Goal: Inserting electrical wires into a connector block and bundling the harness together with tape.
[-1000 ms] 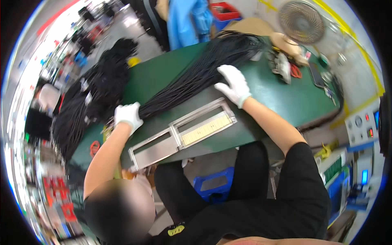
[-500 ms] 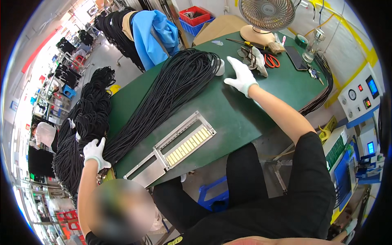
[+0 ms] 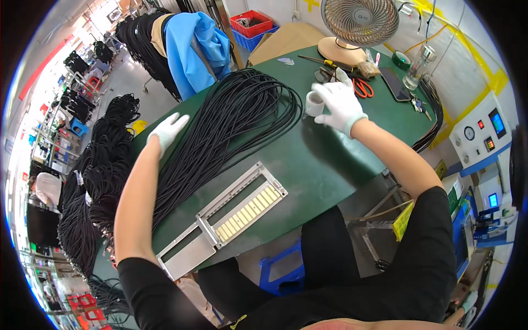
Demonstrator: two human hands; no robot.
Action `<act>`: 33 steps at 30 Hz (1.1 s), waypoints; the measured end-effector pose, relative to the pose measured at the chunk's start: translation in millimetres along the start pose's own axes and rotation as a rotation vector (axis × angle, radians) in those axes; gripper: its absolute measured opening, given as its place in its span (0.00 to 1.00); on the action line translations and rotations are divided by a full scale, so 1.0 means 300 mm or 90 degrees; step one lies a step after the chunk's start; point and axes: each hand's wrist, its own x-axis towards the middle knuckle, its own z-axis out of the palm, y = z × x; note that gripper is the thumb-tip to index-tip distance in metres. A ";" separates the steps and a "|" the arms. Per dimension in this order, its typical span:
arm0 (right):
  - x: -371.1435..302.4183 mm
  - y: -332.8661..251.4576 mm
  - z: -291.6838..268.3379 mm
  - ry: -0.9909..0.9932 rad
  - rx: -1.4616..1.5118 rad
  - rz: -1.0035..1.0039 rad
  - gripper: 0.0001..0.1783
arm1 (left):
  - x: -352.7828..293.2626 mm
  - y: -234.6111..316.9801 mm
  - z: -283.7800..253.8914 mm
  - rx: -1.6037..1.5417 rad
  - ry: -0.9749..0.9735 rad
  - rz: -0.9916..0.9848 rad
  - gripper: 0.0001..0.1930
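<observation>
Lying across the green table (image 3: 324, 165): bundle of black cords (image 3: 220, 132), fanned lengthwise between both gloved hands. Left hand (image 3: 166, 130): open, fingers spread flat at the bundle's left edge. Right hand (image 3: 341, 103): fingers curled around a small white tape roll (image 3: 314, 103) just beside the bundle's right end. Metal slotted jig (image 3: 225, 217): near table edge, apart from both hands. Desk fan (image 3: 358, 27): beyond the right hand.

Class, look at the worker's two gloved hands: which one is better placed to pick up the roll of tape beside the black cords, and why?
The right hand. It already touches the tape roll at the far end of the cords. The left hand rests on the cords' other side, well away from the roll.
</observation>
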 end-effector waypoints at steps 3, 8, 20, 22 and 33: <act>0.043 -0.145 -0.025 -0.253 -0.018 -0.112 0.17 | 0.160 0.066 0.126 -0.013 0.041 -0.001 0.48; 0.160 -0.259 0.217 -0.202 0.061 -0.143 0.17 | 0.272 0.258 0.245 -0.268 -0.044 0.043 0.56; 0.163 -0.184 0.060 -0.134 0.206 -0.106 0.17 | -0.016 0.408 0.405 0.225 0.195 0.211 0.44; 0.096 -0.063 0.000 0.013 0.162 -0.135 0.31 | -0.072 0.467 0.423 0.237 0.169 0.303 0.40; -0.036 0.087 -0.009 -0.153 0.067 -0.009 0.29 | -0.156 0.516 0.443 0.324 0.154 0.278 0.51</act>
